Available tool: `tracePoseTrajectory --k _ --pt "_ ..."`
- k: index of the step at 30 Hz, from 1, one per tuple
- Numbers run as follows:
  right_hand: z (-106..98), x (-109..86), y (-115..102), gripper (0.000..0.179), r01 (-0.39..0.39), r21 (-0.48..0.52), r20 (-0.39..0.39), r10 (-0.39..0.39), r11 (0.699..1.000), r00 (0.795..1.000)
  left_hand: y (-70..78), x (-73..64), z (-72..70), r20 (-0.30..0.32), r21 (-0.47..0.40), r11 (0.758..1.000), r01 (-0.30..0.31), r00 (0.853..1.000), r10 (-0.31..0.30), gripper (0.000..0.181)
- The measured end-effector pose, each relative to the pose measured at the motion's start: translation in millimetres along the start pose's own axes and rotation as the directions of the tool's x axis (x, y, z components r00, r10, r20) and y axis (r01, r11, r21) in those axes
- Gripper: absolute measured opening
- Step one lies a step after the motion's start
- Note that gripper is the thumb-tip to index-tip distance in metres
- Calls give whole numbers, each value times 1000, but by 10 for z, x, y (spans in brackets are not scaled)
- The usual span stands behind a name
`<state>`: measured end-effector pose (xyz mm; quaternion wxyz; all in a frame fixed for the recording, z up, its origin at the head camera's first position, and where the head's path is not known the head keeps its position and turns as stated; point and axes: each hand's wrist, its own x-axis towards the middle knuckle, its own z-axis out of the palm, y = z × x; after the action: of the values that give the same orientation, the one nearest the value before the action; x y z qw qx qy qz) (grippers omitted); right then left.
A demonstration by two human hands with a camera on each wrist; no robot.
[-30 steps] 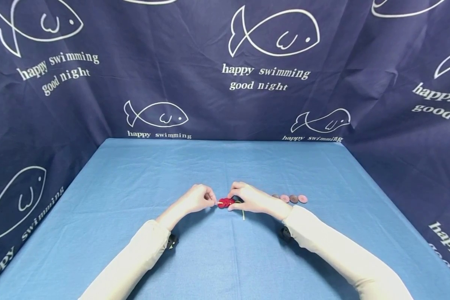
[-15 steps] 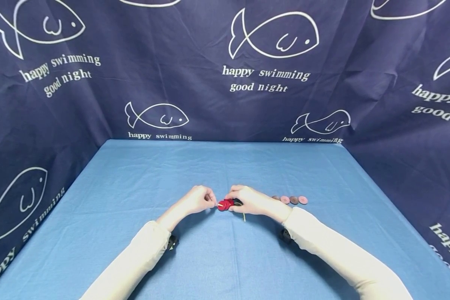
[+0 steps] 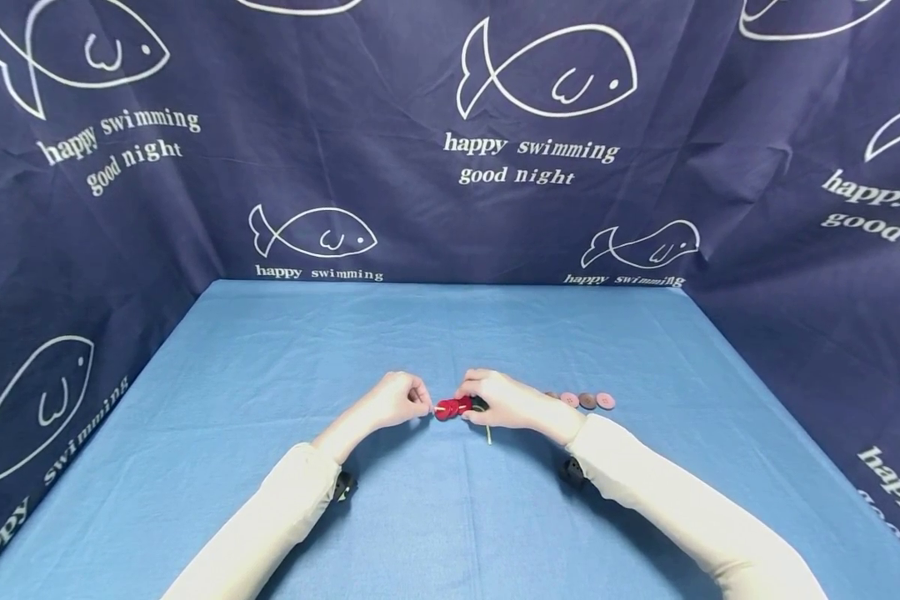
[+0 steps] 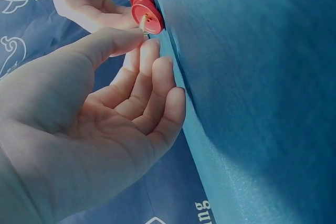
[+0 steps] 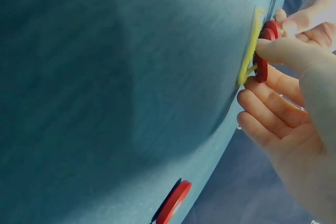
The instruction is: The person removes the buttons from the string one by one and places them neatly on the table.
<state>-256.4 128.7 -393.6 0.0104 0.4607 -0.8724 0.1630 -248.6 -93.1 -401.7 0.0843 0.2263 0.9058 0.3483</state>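
Note:
Near the middle of the blue-covered table, several red buttons (image 3: 447,409) are threaded in an overlapping chain on a yellow string (image 5: 249,51). My left hand (image 3: 399,397) pinches the string's end between thumb and forefinger, just left of the chain. In the left wrist view, a pale, thin tip of string comes out of the front red button (image 4: 147,17) at those fingertips. My right hand (image 3: 504,402) grips the chain's right end between thumb and fingers. A length of yellow string hangs out beneath that hand, and its palm hides part of the chain.
A row of pink (image 3: 568,400) and brown buttons (image 3: 587,401) lies to the right, partly behind my right wrist. One red-looking button (image 5: 174,202) lies lower in the right wrist view. Dark fish-print curtains (image 3: 412,167) stand around the table's back and sides.
My right hand shifted slightly left, then back right. The red chain now looks a little straighter, with string showing across a second button. The left hand stays nearly in place.

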Motion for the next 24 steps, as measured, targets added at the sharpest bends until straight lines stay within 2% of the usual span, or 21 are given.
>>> tracePoseTrajectory --k 12,24 --pt "12 -43 44 24 4 -21 -15 -4 1000 1000 -18 -6 2 -6 -1 999 -33 999 33 5" --pt "-14 -79 62 16 -23 57 -33 24 998 999 7 0 -5 -4 -4 1000 -17 1000 17 6"
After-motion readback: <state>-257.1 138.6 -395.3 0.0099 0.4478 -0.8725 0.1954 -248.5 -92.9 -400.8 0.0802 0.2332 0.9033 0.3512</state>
